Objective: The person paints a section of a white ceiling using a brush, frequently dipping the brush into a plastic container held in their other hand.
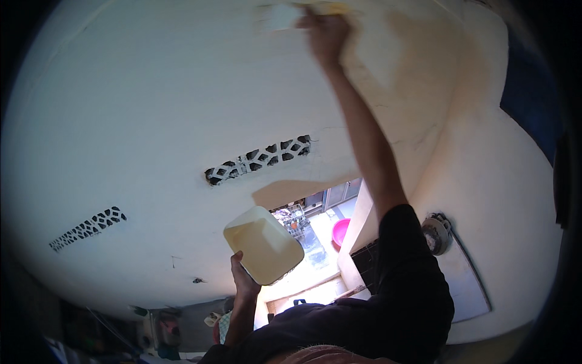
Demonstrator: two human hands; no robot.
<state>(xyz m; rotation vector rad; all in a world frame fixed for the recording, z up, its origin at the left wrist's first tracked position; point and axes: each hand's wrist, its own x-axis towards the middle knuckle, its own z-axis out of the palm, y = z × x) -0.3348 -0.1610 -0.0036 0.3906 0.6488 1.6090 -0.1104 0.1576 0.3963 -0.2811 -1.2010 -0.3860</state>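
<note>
My right hand (324, 33) is raised high against the cream wall (151, 109) and grips a flat pale tool (280, 14) with a yellow part at its top; whether it is a brush or a scraper I cannot tell. The tool's edge lies on the wall near the picture's top. My left hand (242, 280) holds a cream rectangular tub (264, 244) from below, at chest height and tilted, with pale liquid or paste inside. Both arms come out of a dark short-sleeved shirt (388, 303).
Two patterned vent grilles (260, 159) (88, 227) are set in the wall. A tan patch (424, 73) spreads right of my raised arm. Below is an opening with a pink basin (341, 230), and a round fitting (436, 234) with a cable is on the right wall.
</note>
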